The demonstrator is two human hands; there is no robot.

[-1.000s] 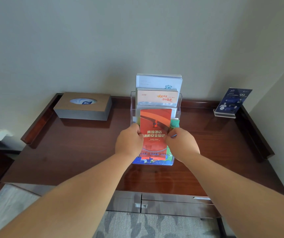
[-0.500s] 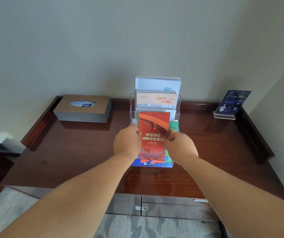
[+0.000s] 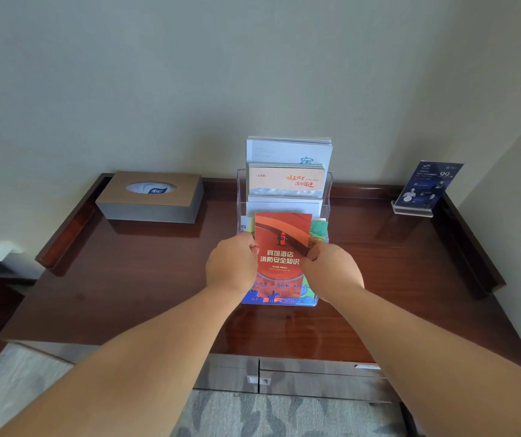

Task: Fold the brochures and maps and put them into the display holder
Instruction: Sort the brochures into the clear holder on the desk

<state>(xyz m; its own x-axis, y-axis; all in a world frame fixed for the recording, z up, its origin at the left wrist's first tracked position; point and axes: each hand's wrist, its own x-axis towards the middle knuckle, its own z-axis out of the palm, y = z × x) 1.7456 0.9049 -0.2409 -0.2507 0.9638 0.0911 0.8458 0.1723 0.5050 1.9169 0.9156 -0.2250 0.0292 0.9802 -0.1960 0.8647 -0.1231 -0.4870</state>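
Observation:
A clear tiered display holder (image 3: pixel 328 197) stands on the dark wooden desk (image 3: pixel 127 279) against the wall. Its back tiers hold a white leaflet (image 3: pixel 287 151), a pale orange leaflet (image 3: pixel 284 181) and another white one. An orange folded brochure (image 3: pixel 281 244) with Chinese lettering stands upright in the front tier, its lower end inside the pocket. My left hand (image 3: pixel 231 263) pinches its left edge and my right hand (image 3: pixel 331 269) pinches its right edge. A green and blue map (image 3: pixel 319 230) peeks out behind it.
A brown tissue box (image 3: pixel 150 197) sits at the back left of the desk. A blue card in an acrylic stand (image 3: pixel 426 187) is at the back right. Raised rails edge the desk's sides. Drawers (image 3: pixel 284 376) lie below the front edge.
The orange brochure has slid a little lower into the front pocket, with both hands following it down. The right hand now covers more of the green map.

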